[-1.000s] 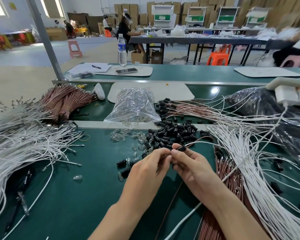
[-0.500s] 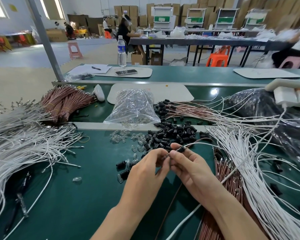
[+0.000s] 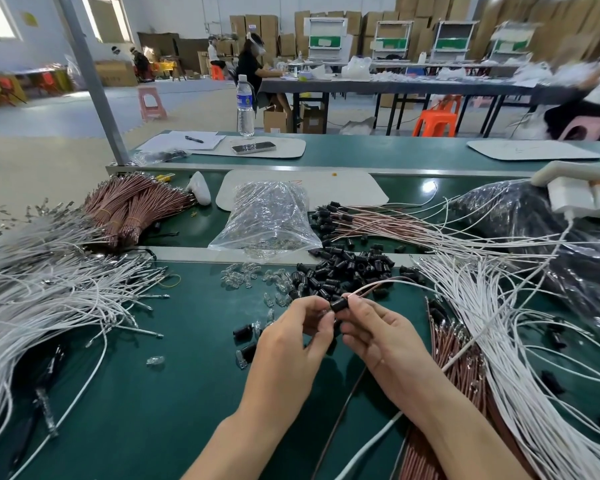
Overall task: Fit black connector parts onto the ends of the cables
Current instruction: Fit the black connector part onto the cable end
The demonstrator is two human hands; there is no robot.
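Both hands meet above the green table: left hand and right hand pinch a black connector between their fingertips, on a brown cable.

A large hall with pale floor; stacked cardboard boxes stand along the far wall, bright windows at left, orange stool beside a long desk.

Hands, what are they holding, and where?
A small black plastic connector, pinched at its sides between left hand and right hand fingertips, on a thin pinkish-brown cable.
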